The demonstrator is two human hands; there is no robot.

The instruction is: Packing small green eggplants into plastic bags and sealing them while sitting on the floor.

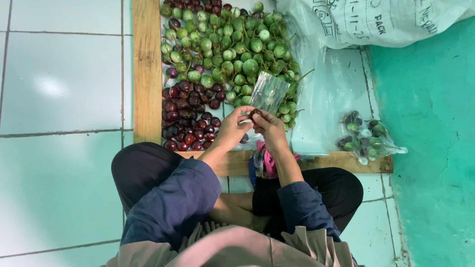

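Both hands meet at the mouth of a small clear plastic bag point(268, 92). The left hand point(232, 129) has its fingertips pinched on the bag's lower edge, and the right hand point(269, 126) closes thumb and fingers on the same edge, with a small dark purple eggplant point(255, 113) between them. The bag stands up and away from the hands, already holding a few green ones.

Taking that bag as the landmark: behind it and to its left lies a heap of green eggplants point(232, 44); left of it and nearer the person, a heap of purple eggplants point(188, 118). A wooden frame point(147, 69) borders both heaps. Well to the bag's right, on the tiled floor point(59, 79), lie filled bags point(366, 136). A large white sack point(376, 20) sits beyond it, to the right.
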